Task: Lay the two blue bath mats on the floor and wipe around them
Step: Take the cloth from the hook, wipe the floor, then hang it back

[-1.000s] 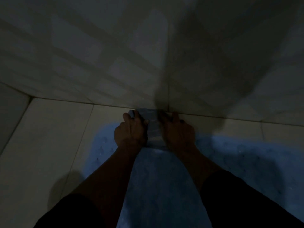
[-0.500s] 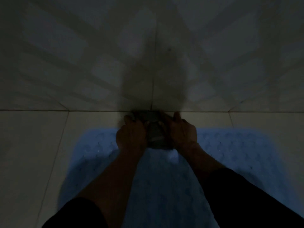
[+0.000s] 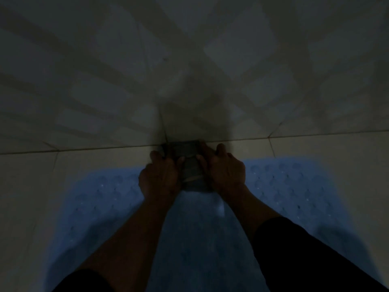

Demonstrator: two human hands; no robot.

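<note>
The scene is dim. A blue bath mat with round bumps lies flat on the pale tiled floor, stretching under both my forearms. I cannot tell whether it is one mat or two side by side. A dark grey folded cloth lies between my hands, its far end on the floor against the foot of the wall, its near end over the mat's far edge. My left hand grips the cloth's left side and my right hand presses on its right side.
A tiled wall rises just beyond the cloth, meeting the floor along a line across the view. Shadows cross the wall. Bare floor tiles show to the left and right of the mat.
The view has swung so that the wall's foot now runs nearly level and more of the mat shows. Both hands and the cloth stay at the wall's foot, shifted slightly.
</note>
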